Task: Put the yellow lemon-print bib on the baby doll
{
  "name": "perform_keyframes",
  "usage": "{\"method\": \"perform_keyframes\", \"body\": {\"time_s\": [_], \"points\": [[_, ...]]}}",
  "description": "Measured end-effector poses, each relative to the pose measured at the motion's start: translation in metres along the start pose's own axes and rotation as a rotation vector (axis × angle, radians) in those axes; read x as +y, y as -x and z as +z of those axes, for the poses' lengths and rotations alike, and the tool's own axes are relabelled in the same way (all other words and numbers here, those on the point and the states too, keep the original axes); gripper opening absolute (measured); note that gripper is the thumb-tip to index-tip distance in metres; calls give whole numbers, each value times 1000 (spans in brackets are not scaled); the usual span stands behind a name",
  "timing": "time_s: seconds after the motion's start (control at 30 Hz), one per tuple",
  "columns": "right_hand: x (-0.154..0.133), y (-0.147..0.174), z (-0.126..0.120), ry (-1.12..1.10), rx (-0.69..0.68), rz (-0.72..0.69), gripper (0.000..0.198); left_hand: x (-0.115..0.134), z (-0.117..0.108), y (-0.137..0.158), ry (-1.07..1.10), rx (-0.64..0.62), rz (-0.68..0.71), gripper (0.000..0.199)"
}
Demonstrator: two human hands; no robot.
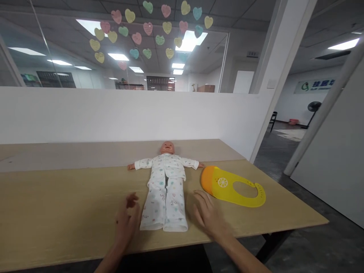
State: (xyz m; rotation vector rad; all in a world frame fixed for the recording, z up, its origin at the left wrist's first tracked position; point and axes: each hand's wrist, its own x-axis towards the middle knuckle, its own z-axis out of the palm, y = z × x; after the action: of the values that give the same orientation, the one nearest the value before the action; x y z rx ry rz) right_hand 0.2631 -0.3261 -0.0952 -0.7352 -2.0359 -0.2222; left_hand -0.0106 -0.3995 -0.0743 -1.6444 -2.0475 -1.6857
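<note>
A baby doll (167,148) lies face up on the table with its arms spread. It wears a white patterned pajama top (168,165) and matching pants (174,204), whose legs point toward me. My left hand (127,220) is beside the pants on the left, partly blurred, with its fingers loosely apart and nothing visible in it. On the other side, my right hand (209,214) hovers near the pant leg with fingers spread, holding nothing. To the right of the doll lies a yellow bib (227,189) with an orange pocket and a neck opening, close to my right fingertips.
The wooden table (71,204) meets a low white wall (113,113) with glass above it, where several heart-shaped notes (148,28) are stuck. The table's right edge faces a doorway. A white door (335,151) stands at far right, and a fan (314,106) is beyond.
</note>
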Motion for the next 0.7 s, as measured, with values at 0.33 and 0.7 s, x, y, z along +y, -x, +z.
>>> {"method": "perform_keyframes", "body": {"time_s": [0.33, 0.7], "points": [[-36, 25, 0, -120, -323, 116, 49, -18, -5, 64, -114, -238, 633, 16], [-42, 26, 20, -125, -443, 354, 67, -10, 27, 77, -441, -382, 694, 55]]}}
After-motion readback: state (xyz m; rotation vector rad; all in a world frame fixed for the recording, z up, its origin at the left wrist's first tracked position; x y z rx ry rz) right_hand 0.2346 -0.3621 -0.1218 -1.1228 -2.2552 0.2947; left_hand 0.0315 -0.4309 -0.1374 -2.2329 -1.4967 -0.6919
